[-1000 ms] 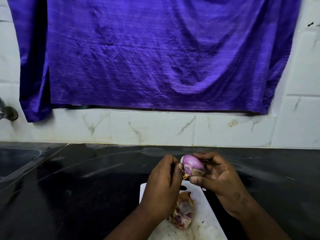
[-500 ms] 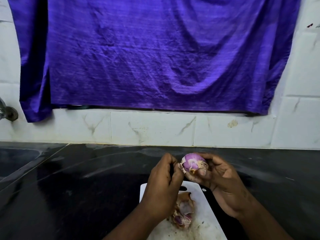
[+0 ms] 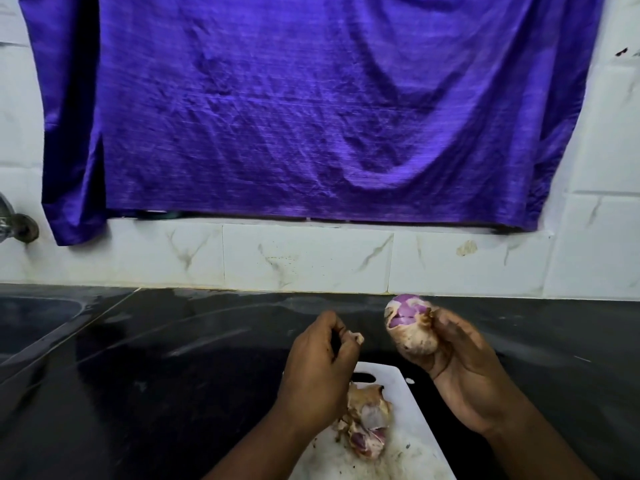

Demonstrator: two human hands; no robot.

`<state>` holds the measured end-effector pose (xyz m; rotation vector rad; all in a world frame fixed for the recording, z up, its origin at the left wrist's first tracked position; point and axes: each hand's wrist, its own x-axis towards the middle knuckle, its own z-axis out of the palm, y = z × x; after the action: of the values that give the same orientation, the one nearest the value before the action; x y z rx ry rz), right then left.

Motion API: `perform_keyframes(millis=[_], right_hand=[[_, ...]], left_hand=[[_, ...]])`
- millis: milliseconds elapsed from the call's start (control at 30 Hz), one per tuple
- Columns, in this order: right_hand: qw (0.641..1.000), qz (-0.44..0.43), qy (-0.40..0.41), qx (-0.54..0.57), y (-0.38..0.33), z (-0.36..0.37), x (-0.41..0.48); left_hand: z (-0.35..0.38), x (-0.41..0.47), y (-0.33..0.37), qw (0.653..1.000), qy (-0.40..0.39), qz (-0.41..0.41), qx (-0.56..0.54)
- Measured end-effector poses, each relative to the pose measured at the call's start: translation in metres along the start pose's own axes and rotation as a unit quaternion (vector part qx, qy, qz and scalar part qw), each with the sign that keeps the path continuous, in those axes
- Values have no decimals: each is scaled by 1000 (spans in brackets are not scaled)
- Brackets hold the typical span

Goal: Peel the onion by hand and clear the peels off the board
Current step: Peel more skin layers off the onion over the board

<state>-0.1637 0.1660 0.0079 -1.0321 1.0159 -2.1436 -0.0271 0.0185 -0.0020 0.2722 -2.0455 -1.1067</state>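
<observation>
My right hand [image 3: 464, 372] holds a partly peeled purple onion [image 3: 407, 322] above the far end of the white cutting board [image 3: 412, 424]. Pale dry skin still covers the onion's lower half. My left hand [image 3: 318, 372] is a little to the left of the onion, its fingertips pinched on a small scrap of peel [image 3: 358, 338]. A heap of brown and pink peels [image 3: 367, 424] lies on the board below my left hand, partly hidden by the wrist.
The board rests on a black counter [image 3: 156, 375]. A sink basin [image 3: 31, 320] is at the far left with a tap [image 3: 14, 223] above it. White tiled wall and a purple cloth [image 3: 311, 109] hang behind.
My hands have drawn apart: the right one lifted the onion up and to the right, turning its skin-covered side into view, while the left pulled away with a scrap of peel.
</observation>
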Motion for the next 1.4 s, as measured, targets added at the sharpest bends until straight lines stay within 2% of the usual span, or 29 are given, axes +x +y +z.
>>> perform_keyframes(millis=[167, 400, 500, 567, 767, 967, 1267, 1400], right_hand=[[999, 16, 13, -32, 8, -2, 0], [997, 22, 5, -70, 8, -2, 1], [997, 22, -4, -80, 9, -3, 1], [996, 25, -19, -79, 10, -3, 0], [996, 25, -15, -89, 11, 0, 1], [995, 25, -11, -99, 12, 1, 0], [996, 23, -14, -90, 13, 6, 0], [997, 22, -12, -78, 11, 7, -1]], left_hand=[[4, -3, 2, 999, -34, 19, 29], [4, -2, 2, 996, 3, 60, -62], [4, -2, -1, 994, -29, 37, -94], [6, -3, -2, 996, -41, 58, -47], [6, -6, -3, 987, -16, 127, 102], [7, -9, 0, 979, 0, 147, 143], [11, -8, 5, 984, 54, 136, 103], [14, -6, 5, 991, 45, 123, 34]])
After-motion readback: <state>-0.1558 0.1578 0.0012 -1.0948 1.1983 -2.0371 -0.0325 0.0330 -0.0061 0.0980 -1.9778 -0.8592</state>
